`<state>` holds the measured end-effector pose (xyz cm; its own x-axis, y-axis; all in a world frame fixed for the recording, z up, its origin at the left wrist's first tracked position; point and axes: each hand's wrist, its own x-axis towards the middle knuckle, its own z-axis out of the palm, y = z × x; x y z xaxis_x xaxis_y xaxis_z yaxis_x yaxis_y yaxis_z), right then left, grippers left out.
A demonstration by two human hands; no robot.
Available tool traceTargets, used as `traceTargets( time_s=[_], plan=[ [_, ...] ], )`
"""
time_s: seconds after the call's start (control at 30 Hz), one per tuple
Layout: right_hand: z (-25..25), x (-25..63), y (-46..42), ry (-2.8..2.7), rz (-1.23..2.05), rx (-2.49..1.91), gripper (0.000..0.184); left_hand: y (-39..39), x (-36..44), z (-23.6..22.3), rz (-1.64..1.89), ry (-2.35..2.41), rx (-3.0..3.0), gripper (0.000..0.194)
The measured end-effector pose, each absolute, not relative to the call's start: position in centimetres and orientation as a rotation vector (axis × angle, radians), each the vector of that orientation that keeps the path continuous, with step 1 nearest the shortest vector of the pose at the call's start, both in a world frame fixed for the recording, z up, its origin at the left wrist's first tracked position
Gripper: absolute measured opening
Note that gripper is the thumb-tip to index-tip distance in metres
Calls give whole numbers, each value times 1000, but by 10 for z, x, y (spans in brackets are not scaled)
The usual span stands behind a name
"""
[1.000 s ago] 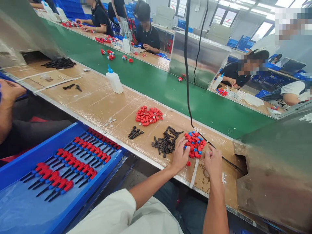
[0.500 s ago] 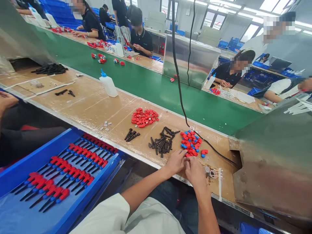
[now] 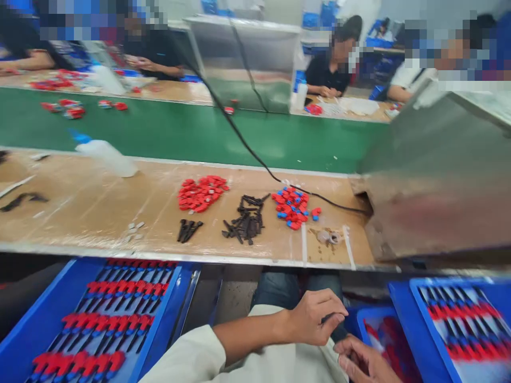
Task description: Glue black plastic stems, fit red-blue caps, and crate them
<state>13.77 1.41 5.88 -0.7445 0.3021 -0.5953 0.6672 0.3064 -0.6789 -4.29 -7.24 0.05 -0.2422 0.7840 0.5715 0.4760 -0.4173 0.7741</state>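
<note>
My left hand [image 3: 317,316] is over my lap, in front of the bench edge, its fingers bent and the thumb close to the fingertips. Just below and to the right, my right hand [image 3: 365,359] has curled fingers and is slightly blurred. What either hand holds, if anything, cannot be made out. Closest to my right hand is a blue bin [image 3: 365,319] with blurred red pieces inside. On the bench lie a pile of red-and-blue plastic pieces [image 3: 293,205], a heap of black stick-like parts [image 3: 247,221] and a pile of red pieces [image 3: 202,192].
Blue trays [image 3: 186,282] [image 3: 417,298] with rows of red, blue and black assemblies flank me. A white squeeze bottle [image 3: 109,157] and small cups [image 3: 329,236] stand on the bench. A black cable [image 3: 249,149] hangs across. Beyond the green belt [image 3: 171,127], people work.
Both hands have left the red-and-blue pile and come back over my lap. The view has turned right and down, bringing the right-hand bin and tray into sight.
</note>
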Motion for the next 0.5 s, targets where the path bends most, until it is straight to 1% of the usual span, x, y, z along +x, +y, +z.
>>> traceTargets(
  time_s=[0.07, 0.17, 0.23, 0.33, 0.4, 0.47, 0.5],
  plan=[
    [45, 182, 6, 2186, -1419, 1145, 37, -74, -19, -7, 1500, 1347, 1857, 23],
    [34, 266, -10, 2007, -1139, 1875, 28, -75, 6, -17, 1234, 1189, 1910, 23],
    [28, 321, -25, 1819, -1073, 2168, 27, -72, 19, -22, 1116, 1140, 1895, 23],
    [11, 372, -47, 1655, -1149, 2362, 28, -63, 41, -24, 984, 1079, 1872, 24],
    [-12, 382, -52, 1636, -1230, 2384, 27, -49, 60, -23, 907, 1057, 1848, 24],
    [-40, 381, -48, 1648, -1285, 2353, 22, -25, 80, -24, 725, 1120, 1832, 25],
    [-54, 378, -43, 1650, -1299, 2329, 22, -9, 90, -27, 595, 1184, 1826, 26]
  ],
)
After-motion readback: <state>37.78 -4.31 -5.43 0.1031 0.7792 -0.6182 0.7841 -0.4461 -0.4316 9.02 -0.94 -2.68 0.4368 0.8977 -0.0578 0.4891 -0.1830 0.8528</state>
